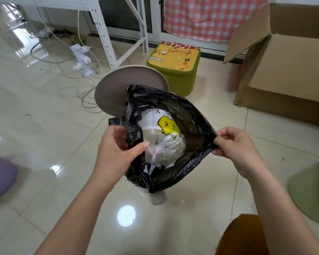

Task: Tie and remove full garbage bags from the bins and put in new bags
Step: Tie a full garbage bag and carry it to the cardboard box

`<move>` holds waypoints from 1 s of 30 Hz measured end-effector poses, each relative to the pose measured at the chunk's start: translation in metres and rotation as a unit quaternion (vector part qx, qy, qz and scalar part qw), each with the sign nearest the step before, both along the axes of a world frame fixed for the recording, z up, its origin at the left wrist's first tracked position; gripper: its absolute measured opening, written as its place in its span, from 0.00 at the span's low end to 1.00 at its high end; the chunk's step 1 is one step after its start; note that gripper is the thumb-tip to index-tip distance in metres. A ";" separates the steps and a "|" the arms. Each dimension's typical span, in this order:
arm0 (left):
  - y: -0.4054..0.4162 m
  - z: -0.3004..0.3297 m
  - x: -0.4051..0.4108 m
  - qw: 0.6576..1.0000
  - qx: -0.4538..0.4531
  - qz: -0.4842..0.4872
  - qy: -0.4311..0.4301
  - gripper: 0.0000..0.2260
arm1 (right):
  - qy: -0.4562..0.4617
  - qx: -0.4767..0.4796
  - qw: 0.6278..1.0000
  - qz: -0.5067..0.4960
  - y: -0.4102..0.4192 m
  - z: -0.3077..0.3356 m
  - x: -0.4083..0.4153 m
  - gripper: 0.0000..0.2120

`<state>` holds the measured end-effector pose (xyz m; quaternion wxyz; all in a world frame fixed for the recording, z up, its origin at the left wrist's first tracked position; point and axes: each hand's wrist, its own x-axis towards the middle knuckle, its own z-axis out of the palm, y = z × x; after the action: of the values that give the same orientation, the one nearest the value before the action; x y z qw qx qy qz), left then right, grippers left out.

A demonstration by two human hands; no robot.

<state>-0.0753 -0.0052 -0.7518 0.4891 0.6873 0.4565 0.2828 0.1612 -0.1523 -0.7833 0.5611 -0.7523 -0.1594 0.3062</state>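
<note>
the black garbage bag (pixel 190 126), seated in the bin (pixel 157 197), is held open: its rim is pinched by the right hand (pixel 234 146) and gripped by the left hand (pixel 116 150), probably for gathering and tying.

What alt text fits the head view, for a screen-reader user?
Both hands hold open a black garbage bag in a small pedal bin: the left hand grips its left edge, the right hand pinches its right corner. A white plastic bag with a yellow print lies inside, and the bin's round lid stands open behind, over a glossy tiled floor.
</note>
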 end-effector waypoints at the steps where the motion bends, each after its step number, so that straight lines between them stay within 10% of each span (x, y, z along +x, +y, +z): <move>1: -0.003 -0.003 -0.005 1.000 -0.005 -0.011 0.027 0.22 | -0.008 -0.002 1.000 0.007 -0.001 -0.001 -0.003 0.09; 6: -0.006 -0.019 -0.020 0.994 -0.045 -0.062 0.080 0.09 | -0.064 0.001 0.998 0.028 0.010 0.008 -0.009 0.11; 14: 0.009 -0.002 -0.005 0.995 0.024 0.012 -0.101 0.13 | -0.130 0.014 0.991 0.004 0.025 0.018 -0.010 0.14; 23: 0.018 -0.001 0.011 0.947 -0.151 -0.005 -0.284 0.08 | -0.134 0.041 0.989 -0.052 0.027 0.013 -0.019 0.17; 30: 0.021 -0.007 0.008 0.980 -0.048 -0.090 -0.173 0.12 | -0.241 -0.048 0.968 -0.051 0.038 0.017 -0.017 0.12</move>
<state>-0.0674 0.0162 -0.7593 0.6169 0.6420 0.3140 0.3297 0.1444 -0.1147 -0.7664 0.4839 -0.8373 -0.2362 0.0947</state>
